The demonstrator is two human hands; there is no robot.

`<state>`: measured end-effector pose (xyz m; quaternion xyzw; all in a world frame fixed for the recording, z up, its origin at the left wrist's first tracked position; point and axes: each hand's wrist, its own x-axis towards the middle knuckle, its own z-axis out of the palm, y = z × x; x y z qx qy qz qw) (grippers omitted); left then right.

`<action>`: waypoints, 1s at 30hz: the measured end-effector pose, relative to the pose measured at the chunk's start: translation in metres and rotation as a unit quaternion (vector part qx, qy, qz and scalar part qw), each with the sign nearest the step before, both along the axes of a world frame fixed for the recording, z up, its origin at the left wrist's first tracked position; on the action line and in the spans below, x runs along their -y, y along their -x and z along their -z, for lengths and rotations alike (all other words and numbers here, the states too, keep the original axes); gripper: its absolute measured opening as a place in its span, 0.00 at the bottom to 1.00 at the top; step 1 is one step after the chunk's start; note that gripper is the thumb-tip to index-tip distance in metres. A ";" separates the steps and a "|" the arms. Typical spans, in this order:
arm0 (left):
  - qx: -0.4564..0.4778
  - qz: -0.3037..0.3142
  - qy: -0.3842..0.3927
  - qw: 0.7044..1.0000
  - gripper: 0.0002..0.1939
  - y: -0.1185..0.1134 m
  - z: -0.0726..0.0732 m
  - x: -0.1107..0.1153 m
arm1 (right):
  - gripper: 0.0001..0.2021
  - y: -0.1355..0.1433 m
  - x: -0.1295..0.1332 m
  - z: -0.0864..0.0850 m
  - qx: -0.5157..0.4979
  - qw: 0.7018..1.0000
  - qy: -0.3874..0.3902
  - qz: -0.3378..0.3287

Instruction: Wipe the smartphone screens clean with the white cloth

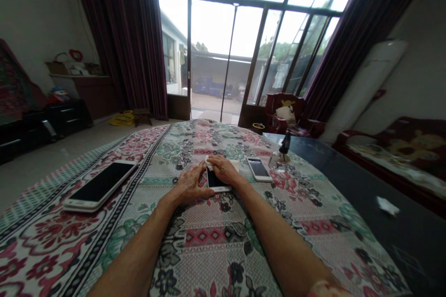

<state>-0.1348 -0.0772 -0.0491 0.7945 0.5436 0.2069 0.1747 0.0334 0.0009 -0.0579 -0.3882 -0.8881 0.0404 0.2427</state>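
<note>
A white-framed smartphone (215, 185) with a dark screen lies face up on the flowered tablecloth in front of me. My left hand (190, 184) steadies it, thumb along the near edge and fingers at its left side. Pressed on the upper part of the screen, my right hand (223, 170) has a white tissue (208, 161) under its fingers, mostly hidden. To the right lies a smaller white phone (259, 169), screen up. Farther left, a larger white device with a black screen (101, 187) rests on what looks like another slab.
A clear bottle with a black top (285, 148) stands beyond the smaller phone. On the dark table surface (369, 185) at right lies a crumpled white tissue (388, 206). The patterned tablecloth (205, 236) spreads around my arms. A wooden chair (284, 111) stands near the glass doors.
</note>
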 end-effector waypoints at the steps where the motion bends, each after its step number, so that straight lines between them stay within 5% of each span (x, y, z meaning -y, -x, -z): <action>1: 0.002 0.003 -0.001 1.000 0.50 0.000 0.001 0.000 | 0.19 -0.001 0.000 0.000 -0.006 1.000 0.006 -0.004; 17: -0.014 0.013 -0.003 1.000 0.49 0.005 0.008 -0.001 | 0.19 -0.024 0.067 0.000 -0.046 0.997 0.028 -0.057; 30: -0.021 0.002 -0.008 1.000 0.49 0.004 0.006 0.001 | 0.21 -0.033 0.091 0.006 -0.083 0.994 0.017 -0.074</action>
